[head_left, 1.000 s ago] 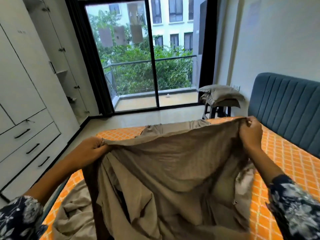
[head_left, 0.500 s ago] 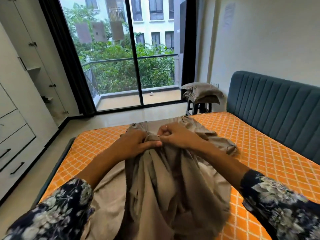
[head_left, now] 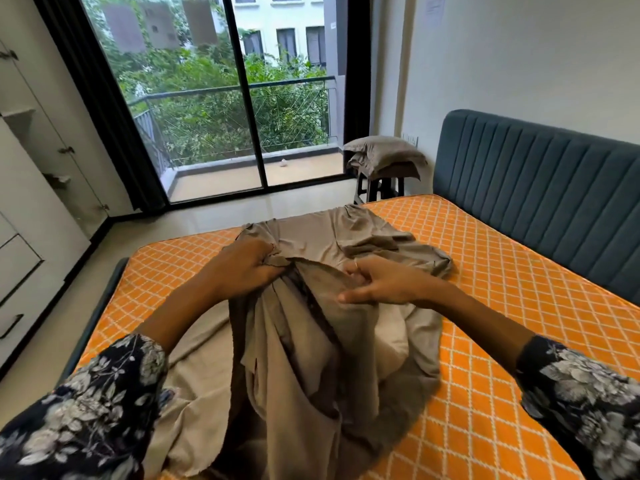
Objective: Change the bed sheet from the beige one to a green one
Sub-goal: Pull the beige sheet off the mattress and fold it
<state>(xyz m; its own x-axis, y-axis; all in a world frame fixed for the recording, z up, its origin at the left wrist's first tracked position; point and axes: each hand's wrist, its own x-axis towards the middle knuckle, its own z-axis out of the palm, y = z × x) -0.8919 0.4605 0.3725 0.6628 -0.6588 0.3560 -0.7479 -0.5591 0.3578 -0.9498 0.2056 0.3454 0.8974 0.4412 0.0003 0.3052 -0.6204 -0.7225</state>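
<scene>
Beige, crumpled cotton-like bed sheet lies bunched in a long heap on the orange mattress with a white diamond grid. In the head view, the only one given, its long axis runs from the near edge of the bed, close to the person, away toward the far edge by the window; the far end spreads flat and points at the dark-framed glass balcony door, while the near end hangs in loose folds at the bottom of the frame.

Midway along the heap, the left hand has its grip closed on a gathered fold of the sheet, fingers curled into the cloth. The right hand sits just beside it on the sheet; its grip is narrow, thumb and curled fingers pinching a ridge of fabric, with a ring on one finger. Both forearms come out of dark floral-print sleeves.

At the right, a teal ribbed upholstered headboard runs along the mattress edge. Beyond the far corner of the bed, a dark stool carries a grey-beige pillow. White wardrobe doors and drawers line the left wall.
</scene>
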